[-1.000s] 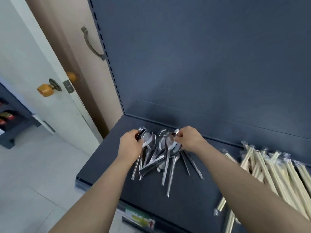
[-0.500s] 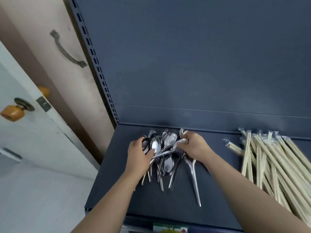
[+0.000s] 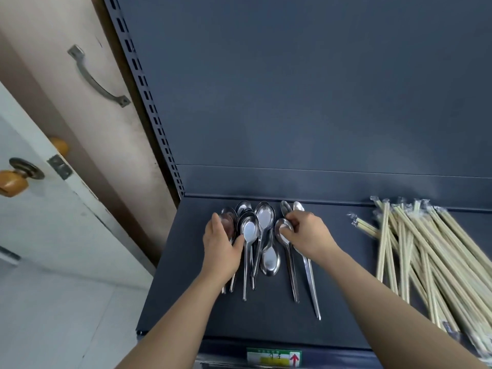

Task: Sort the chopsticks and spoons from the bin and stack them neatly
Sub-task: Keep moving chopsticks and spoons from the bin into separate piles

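Several steel spoons (image 3: 263, 217) lie on the dark shelf (image 3: 346, 302), bowls toward the back wall and handles toward me. My left hand (image 3: 221, 249) rests on the left side of the pile, thumb against one spoon's neck (image 3: 249, 233). My right hand (image 3: 308, 235) pinches the bowl of another spoon (image 3: 282, 227) at the pile's right side. One spoon (image 3: 269, 258) lies reversed, bowl toward me. Wrapped wooden chopsticks (image 3: 426, 251) lie heaped on the right of the shelf, apart from both hands.
The shelf's dark back panel (image 3: 319, 89) rises behind the spoons, with a slotted upright (image 3: 149, 107) at its left. A door with a brass knob (image 3: 13, 182) stands to the left. A green label (image 3: 274, 356) marks the shelf's front edge.
The spoons went from a crossed, fanned heap to lying nearly parallel. My right hand moved from the pile's middle to its right side. The camera tilted, bringing the chopsticks more into view.
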`<state>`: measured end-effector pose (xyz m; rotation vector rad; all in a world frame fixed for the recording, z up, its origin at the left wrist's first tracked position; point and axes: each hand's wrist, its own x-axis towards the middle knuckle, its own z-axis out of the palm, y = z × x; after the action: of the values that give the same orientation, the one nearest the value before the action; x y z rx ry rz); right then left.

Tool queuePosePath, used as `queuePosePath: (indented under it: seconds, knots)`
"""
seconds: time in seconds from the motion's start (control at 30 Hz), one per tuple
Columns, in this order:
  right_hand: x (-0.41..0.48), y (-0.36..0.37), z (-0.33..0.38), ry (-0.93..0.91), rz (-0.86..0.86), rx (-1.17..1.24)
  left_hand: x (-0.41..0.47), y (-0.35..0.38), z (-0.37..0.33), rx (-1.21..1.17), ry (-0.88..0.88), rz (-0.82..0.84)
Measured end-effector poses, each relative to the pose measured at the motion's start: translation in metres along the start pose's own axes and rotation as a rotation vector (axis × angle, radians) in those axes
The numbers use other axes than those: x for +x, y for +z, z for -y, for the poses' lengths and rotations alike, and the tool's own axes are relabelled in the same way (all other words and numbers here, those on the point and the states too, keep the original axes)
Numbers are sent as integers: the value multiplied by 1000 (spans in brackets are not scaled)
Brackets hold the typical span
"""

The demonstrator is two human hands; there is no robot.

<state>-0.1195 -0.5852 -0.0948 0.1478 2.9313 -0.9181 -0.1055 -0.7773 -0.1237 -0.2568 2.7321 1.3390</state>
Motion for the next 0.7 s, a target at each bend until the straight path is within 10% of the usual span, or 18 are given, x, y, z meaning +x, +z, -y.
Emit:
queuePosePath:
  seconds: [0.4,0.7]
  knots:
    - [-21,-11,-1,-117,-105,-205,2,-15,-7,381,110,-24]
    - [-66,-58,-31,-102,-247,-336,-30,20,-82,530,628,-37]
